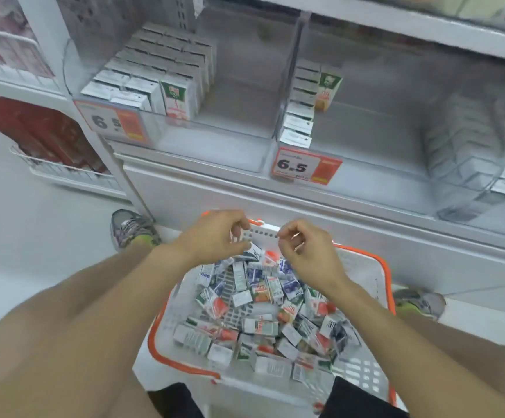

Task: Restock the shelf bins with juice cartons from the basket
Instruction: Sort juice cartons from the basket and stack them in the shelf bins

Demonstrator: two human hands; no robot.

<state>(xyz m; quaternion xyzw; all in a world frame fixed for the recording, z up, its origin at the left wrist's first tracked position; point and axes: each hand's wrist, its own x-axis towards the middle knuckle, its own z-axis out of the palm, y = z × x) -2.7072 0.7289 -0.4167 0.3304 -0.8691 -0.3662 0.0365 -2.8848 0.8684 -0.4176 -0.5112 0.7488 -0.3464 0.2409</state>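
A white basket with an orange rim [154, 342] stands on the floor between my feet, holding several small juice cartons [260, 324] in a loose pile. Over its far end, my left hand [215, 233] has curled fingers, and its thumb pinches a dark blue and white carton [253, 251]. My right hand [302, 248] hovers close beside it with curled fingers and nothing visible in them. On the shelf above, the left clear bin [215, 137] holds rows of cartons [154, 70] on its left side. The middle bin [366, 140] has one row of cartons [301, 110] along its left wall.
A third bin at the right holds stacked cartons [462, 137]. Orange price tags [304, 167] [109, 122] hang on the bin fronts. A shelf board runs overhead. Red packs [40, 131] sit in a wire rack at the left. My shoes [130, 227] [417, 303] flank the basket.
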